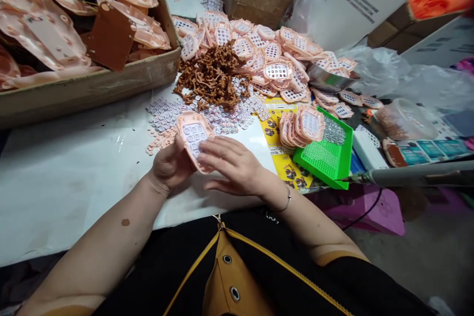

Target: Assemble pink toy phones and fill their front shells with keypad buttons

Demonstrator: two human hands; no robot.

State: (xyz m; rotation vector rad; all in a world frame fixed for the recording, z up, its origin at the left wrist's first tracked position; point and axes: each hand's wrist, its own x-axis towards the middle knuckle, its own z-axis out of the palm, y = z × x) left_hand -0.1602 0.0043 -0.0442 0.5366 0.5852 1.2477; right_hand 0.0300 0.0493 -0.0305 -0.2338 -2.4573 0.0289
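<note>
A pink plastic toy-phone shell (192,131) with a grid of pale square keys is tilted up in my left hand (172,165), whose fingers wrap its left edge and underside. My right hand (235,165) lies flat over its lower right part, fingers stretched out and touching or nearly touching the keys. What the right fingertips do on the surface is partly hidden. Just beyond the shell lie loose square keys (163,111), small pink pieces (162,140) and a heap of brown rubbery strips (211,76).
A cardboard box (140,71) of pink shells stands at the left. Many keyed shells (277,71) are piled behind. Right of my hands, a stack of shells (301,126) stands beside a green tray (322,158) with screws (334,132). A grey power screwdriver (418,175) points in from the right.
</note>
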